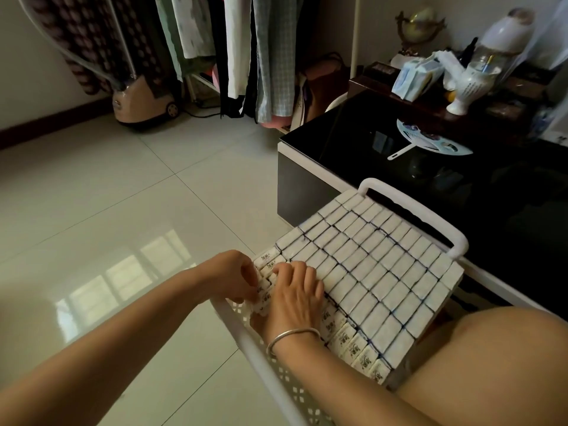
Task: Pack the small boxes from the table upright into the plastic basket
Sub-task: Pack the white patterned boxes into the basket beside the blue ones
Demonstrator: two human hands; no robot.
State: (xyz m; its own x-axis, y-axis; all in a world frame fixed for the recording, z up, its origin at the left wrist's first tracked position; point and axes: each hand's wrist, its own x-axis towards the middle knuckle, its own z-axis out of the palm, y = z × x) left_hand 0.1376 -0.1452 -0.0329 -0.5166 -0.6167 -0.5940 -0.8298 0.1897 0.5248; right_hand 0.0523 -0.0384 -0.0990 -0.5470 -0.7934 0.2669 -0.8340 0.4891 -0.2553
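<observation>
We see both grips meet at the near left corner of the white plastic basket, just inside its perforated wall. The left grip has its fingers curled and clamped on a few small boxes that stand at the basket's edge, pinched between it and the right grip. The right grip lies directly beside the left one, knuckles raised and fingers bent down onto the tops of the same boxes; its thumb is hidden, so we cannot tell whether it is clamped on them or only pressing. A silver bangle circles the wrist behind the right grip. Beyond and to the right of both grips the packed boxes fill the basket upright in tight rows, their plain white ends level with one another, and a row with printed faces shows along the side just right of the right wrist. The basket's far handle rises well beyond the grips, against the glossy black bench, where a round hand fan lies. A bare thigh sits to the right of the basket. Far past the left grip, clothes hang over the tiled floor.
</observation>
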